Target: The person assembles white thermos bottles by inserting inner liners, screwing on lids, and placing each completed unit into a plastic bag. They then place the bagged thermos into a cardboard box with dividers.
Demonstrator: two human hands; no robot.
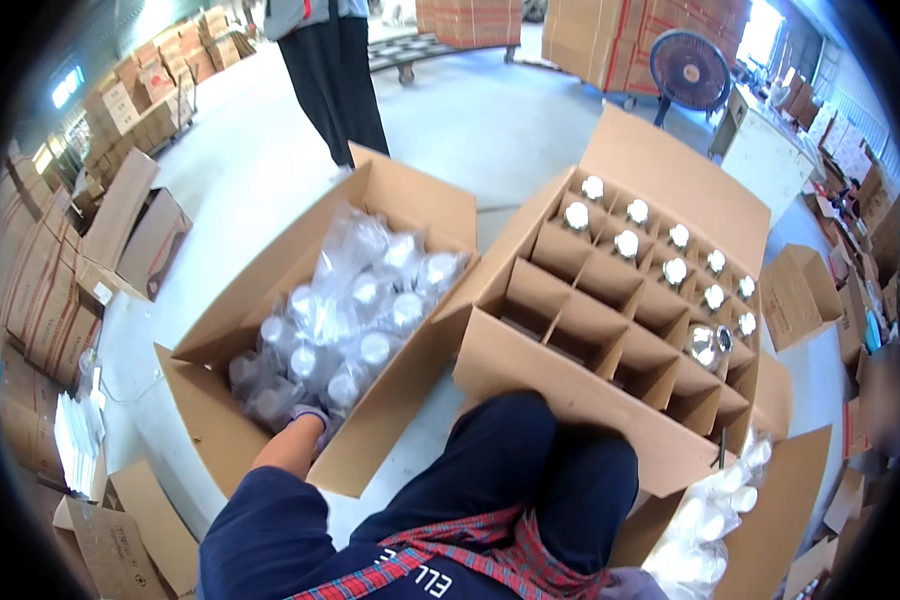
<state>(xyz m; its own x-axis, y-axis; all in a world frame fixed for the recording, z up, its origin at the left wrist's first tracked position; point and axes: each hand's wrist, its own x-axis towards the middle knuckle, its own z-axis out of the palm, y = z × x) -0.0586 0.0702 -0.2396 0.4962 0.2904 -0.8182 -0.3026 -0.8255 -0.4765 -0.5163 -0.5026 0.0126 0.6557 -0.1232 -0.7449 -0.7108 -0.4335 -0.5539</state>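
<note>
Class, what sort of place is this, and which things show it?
Probably a warehouse or packing area: stacked brown cardboard cartons, a wheeled platform cart carrying brown boxes, and an open, divided brown cardboard box holding silver-topped items.

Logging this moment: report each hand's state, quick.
Left hand: in the open carton, at the plastic-wrapped items; grip cannot be told.
Right hand: at the picture's lower edge, near white bagged items; open or closed cannot be told.
</note>
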